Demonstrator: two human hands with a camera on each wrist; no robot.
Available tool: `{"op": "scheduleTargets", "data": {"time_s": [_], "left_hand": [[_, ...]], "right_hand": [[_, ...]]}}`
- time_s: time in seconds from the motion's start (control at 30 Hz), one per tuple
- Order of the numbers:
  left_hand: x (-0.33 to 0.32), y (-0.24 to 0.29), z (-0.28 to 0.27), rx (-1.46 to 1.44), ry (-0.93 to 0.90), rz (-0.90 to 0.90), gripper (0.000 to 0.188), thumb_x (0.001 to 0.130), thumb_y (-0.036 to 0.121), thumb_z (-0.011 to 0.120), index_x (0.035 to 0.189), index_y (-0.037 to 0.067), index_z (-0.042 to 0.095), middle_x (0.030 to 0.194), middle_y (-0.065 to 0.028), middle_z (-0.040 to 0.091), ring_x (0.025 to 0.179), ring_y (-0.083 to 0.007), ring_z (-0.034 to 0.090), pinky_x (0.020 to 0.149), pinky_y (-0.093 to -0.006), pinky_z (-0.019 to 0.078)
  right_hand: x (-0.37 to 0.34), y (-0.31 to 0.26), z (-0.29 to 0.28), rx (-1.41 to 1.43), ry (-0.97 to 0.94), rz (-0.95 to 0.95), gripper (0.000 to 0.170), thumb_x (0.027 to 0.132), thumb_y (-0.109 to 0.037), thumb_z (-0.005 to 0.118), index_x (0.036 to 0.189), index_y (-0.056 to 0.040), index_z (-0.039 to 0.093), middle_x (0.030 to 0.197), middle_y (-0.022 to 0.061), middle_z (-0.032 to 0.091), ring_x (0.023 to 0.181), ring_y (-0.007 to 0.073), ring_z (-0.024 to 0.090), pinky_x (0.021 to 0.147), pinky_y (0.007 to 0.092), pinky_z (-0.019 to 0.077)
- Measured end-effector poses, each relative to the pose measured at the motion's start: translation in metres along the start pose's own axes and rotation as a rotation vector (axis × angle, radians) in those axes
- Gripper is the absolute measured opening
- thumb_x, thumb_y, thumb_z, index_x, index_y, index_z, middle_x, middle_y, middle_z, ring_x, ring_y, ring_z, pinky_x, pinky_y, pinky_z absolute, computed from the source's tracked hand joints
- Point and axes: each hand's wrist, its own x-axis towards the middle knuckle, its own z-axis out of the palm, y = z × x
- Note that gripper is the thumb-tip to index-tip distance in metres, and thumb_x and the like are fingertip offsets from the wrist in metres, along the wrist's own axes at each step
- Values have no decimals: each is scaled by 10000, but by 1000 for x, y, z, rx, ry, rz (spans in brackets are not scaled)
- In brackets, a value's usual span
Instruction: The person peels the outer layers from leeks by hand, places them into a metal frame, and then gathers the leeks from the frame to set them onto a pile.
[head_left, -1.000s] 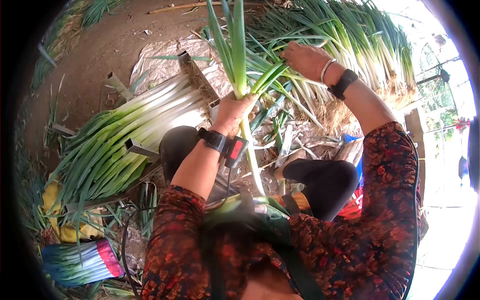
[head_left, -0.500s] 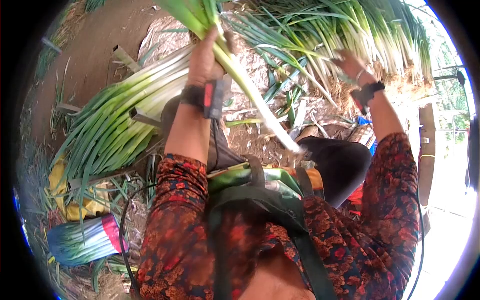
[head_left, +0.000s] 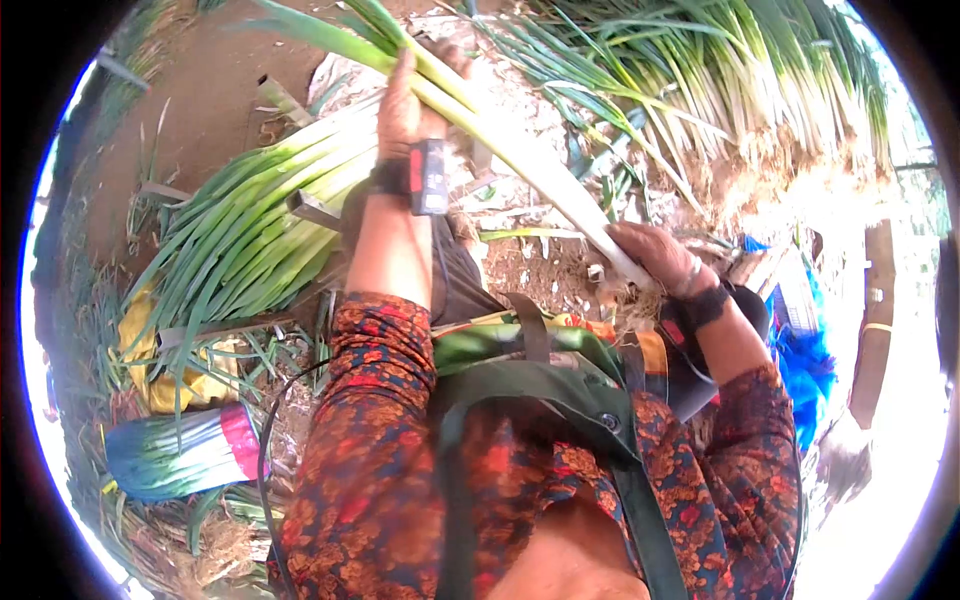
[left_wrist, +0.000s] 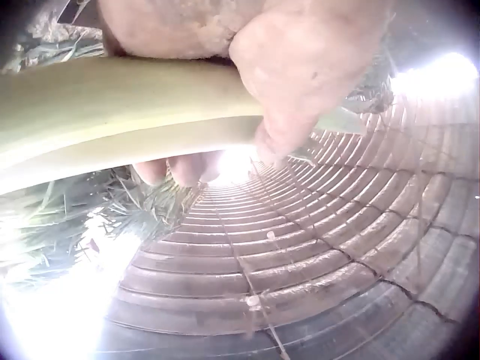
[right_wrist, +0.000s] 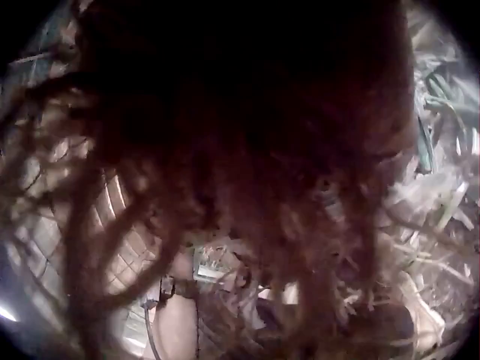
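In the head view a long green onion slants from the upper left down to the right, its white root end lowest. My left hand grips it below the green leaves; in the left wrist view the thumb and fingers of that left hand wrap round the pale green stalk. At the root end, my right hand holds the white base. Dark, blurred roots fill much of the right wrist view, where the fingers cannot be made out.
Trimmed onions lie in a pile on a metal-barred stand at the left. Untrimmed ones with roots are heaped at the upper right. A bundle with a red band lies lower left, a blue bag at right.
The onion has tilted from nearly upright to a slant, its leaves moving up and left. My right hand has left the leaves at the upper right and come down to the root end.
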Motion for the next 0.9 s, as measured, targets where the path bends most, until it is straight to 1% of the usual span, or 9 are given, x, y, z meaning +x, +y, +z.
{"op": "scheduleTargets", "data": {"time_s": [0.07,0.2,0.27,0.4,0.53,0.67,0.73,0.83,0.9], "left_hand": [[-6,-8,15,48,202,10,353,941,301,570,1142,15,517,1060,-177,623,1039,-315,612,978,-511,472],[-8,-15,9,-12,129,-58,263,880,163,659,1061,32,522,962,-140,630,916,-299,633,881,-485,520],[-3,-18,2,102,259,-57,210,877,152,660,999,37,535,875,-111,607,814,-272,613,802,-462,540],[8,-3,0,127,295,-9,173,878,133,656,976,46,544,818,-93,597,760,-250,598,733,-429,542],[-5,71,13,185,254,31,252,867,129,664,1065,16,557,907,-129,646,878,-279,645,792,-431,545],[-32,161,7,310,436,345,302,864,97,657,1120,10,525,1053,-170,628,956,-309,632,912,-476,537],[-65,197,2,409,636,444,294,885,105,635,1136,21,507,1099,-179,612,988,-315,620,939,-491,529],[-111,237,-49,281,593,488,310,906,188,643,1145,35,518,1156,-171,592,1037,-300,599,904,-475,534],[-140,238,-81,239,738,439,349,901,211,654,1167,33,515,1167,-163,583,1050,-308,588,894,-489,522]], "right_hand": [[-11,0,-5,-136,-147,65,413,811,-42,603,1219,-5,552,1069,193,622,936,347,640,814,384,528],[-37,-1,18,-135,11,90,359,826,-118,682,1146,10,581,977,121,641,869,263,635,787,359,504],[-21,-40,17,778,151,795,335,870,-146,678,1153,5,583,968,52,632,867,165,609,756,311,495],[3,-60,15,344,62,651,363,876,-199,692,1165,-9,584,944,28,629,833,102,566,704,275,485],[64,-58,-11,266,-35,644,472,869,-224,690,1263,-21,527,979,120,673,867,159,626,754,293,514],[148,-41,-10,-25,158,255,520,870,-313,677,1270,-20,518,1079,201,659,982,307,652,841,389,520],[198,-41,-9,-200,153,83,533,867,-333,670,1284,-39,514,1136,189,639,1034,335,629,872,399,510],[265,-46,4,-308,26,92,543,883,-366,622,1309,-58,488,1235,186,573,1138,360,549,950,406,451],[296,-32,24,-494,-16,53,519,897,-389,581,1311,-89,490,1261,177,558,1189,354,520,1012,502,372]]}}
